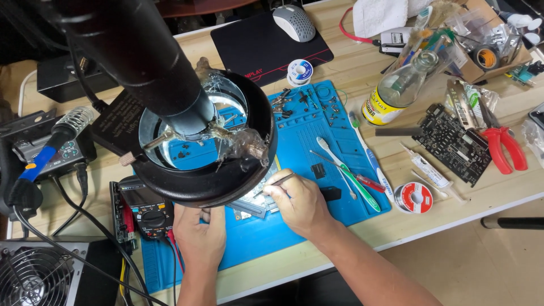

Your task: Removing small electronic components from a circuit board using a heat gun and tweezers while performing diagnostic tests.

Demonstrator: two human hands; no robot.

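a thin metal tool (pixel 276 184) is pinched in the closed right hand (pixel 300 204) over the blue mat (pixel 317 130), while the left hand (pixel 199 233), curled with nothing visibly gripped, is rested beneath the round magnifier lamp (pixel 204 136).

The magnifier lamp (pixel 207 141) covers most of the board (pixel 249 205) under it; only a grey corner peeks out. The left hand (pixel 198 235) loses its fingertips beneath the lamp's rim. The right hand (pixel 297 207) pinches a thin tool (pixel 277 182), its tip gone under the lamp too. Tiny parts (pixel 294 102) on the blue mat (pixel 317 141) are too small to name. The fan (pixel 34 275) is cut by the bottom-left corner, and the pliers (pixel 506 148) are partly covered by clutter.
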